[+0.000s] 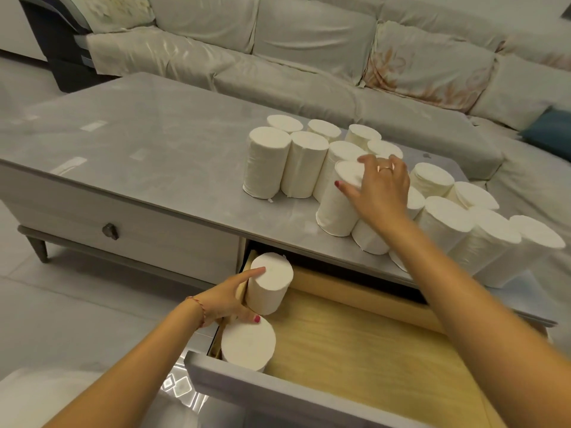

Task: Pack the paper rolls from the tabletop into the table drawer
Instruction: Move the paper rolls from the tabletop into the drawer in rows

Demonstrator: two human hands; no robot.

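Observation:
Several white paper rolls [304,163] stand upright in a cluster on the grey tabletop [148,140], at its right half. The drawer [364,344] under the tabletop is pulled out, showing a pale wood bottom. One roll [248,344] stands in the drawer's near left corner. My left hand [230,299] grips a second roll [270,284] upright at the drawer's left wall, just behind the first. My right hand [378,189] reaches over the tabletop with fingers spread around the top of a front roll [338,208]; its grip is not closed.
A closed drawer with a dark knob [110,231] sits left of the open one. A cloth-covered sofa [309,47] runs behind and to the right of the table. The open drawer's grey front panel [247,387] juts toward me. Pale tile floor [46,304] lies at left.

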